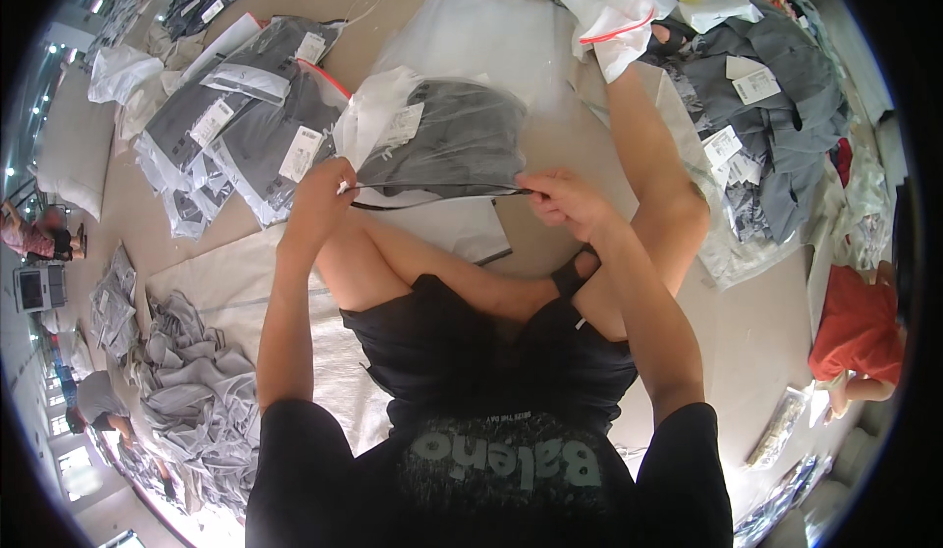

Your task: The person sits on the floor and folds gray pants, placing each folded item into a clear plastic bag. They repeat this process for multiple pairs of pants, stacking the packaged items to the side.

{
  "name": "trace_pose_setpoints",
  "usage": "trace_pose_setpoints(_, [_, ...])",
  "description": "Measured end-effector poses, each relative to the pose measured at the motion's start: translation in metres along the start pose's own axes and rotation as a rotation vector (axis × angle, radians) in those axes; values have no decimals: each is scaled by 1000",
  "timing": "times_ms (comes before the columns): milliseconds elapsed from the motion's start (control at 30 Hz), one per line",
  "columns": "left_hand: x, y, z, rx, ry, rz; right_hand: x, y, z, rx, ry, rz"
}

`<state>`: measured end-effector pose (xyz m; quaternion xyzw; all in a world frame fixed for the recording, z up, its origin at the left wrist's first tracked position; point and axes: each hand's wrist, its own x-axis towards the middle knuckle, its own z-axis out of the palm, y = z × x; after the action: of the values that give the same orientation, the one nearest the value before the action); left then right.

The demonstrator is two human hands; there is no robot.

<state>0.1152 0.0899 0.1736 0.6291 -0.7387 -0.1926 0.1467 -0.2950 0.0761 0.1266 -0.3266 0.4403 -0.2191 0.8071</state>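
A clear plastic garment bag with a folded dark grey garment inside lies in front of my crossed legs. White tags show through its upper left part. My left hand pinches the left end of the bag's dark-edged near side. At the right end of that same edge, my right hand grips with thumb and fingers. Between both hands the dark edge is stretched nearly straight, with a narrow gap between its two strips. Crumpled white plastic bulges beside the bag's left side.
Bagged grey garments with white tags are piled at the left. Another heap of dark garments lies at the right. Loose grey cloth covers the lower left floor. Clear bags lie beyond. A person in red is at the far right.
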Motion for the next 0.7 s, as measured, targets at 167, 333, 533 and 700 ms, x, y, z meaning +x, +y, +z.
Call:
trace_pose_setpoints(167, [-19, 74, 29, 34, 226, 333, -10, 15, 40, 78, -25, -28])
trace_pose_setpoints(333, [-12, 132, 75, -80, 297, 690, -16, 13, 50, -41, -22, -46])
trace_pose_setpoints(533, [-8, 129, 101, -5, 321, 853, -28, 13, 49, -58, 24, -25])
trace_pose_setpoints(700, [-17, 120, 99, 27, 287, 809, -35, 26, 45, 66, 95, -47])
